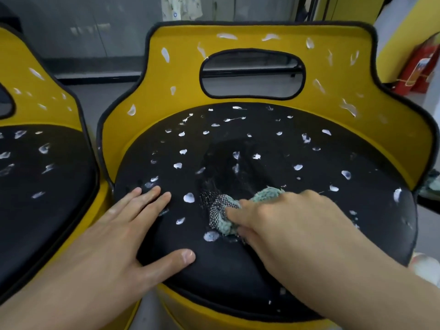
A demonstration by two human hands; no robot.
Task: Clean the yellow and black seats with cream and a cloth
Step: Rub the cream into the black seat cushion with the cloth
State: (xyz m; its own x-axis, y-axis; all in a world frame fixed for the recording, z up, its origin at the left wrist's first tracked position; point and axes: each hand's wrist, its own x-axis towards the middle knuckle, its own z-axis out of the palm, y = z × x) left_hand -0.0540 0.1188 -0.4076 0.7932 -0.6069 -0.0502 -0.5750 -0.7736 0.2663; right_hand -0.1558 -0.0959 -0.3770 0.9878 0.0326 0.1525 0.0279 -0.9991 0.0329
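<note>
A yellow seat with a black round cushion fills the middle of the view. White cream dabs dot the cushion and the yellow backrest. My right hand presses a green cloth with a dark mesh side onto the cushion's front centre, fingers curled over it. A smeared darker patch lies just behind the cloth. My left hand rests flat on the cushion's front left, fingers spread.
A second yellow and black seat, also dotted with cream, stands close on the left. A red box sits on the floor at the far right. Grey floor and wall panels lie behind the seats.
</note>
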